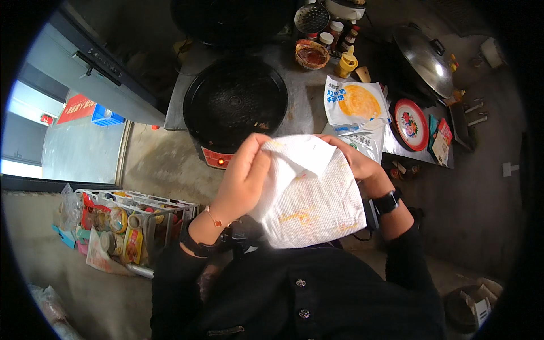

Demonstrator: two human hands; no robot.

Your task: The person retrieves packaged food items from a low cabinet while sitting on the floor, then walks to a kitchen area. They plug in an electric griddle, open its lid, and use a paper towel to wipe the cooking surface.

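Note:
Both hands hold a white textured cloth or paper towel (pixel 316 208) in front of my chest. Yellow and reddish stains mark its surface, and its upper edge is folded over. My left hand (pixel 246 174) pinches the upper left edge between thumb and fingers. At the upper right edge, my right hand (pixel 357 159) grips it, with its fingertips hidden behind the fold. Beyond the left hand lies a round black electric griddle (pixel 236 100), its pan holding a few food scraps near the right side. An orange light glows on the red control panel (pixel 212 158).
On the metal table (pixel 301 97) lie a printed food packet (pixel 357 102) and a red-rimmed enamel plate (pixel 411 124). A bowl of red sauce (pixel 311 55) sits near a yellow container (pixel 347 63). A domed wok lid (pixel 425 59) is at right. A white rack (pixel 148 212) full of jars stands lower left.

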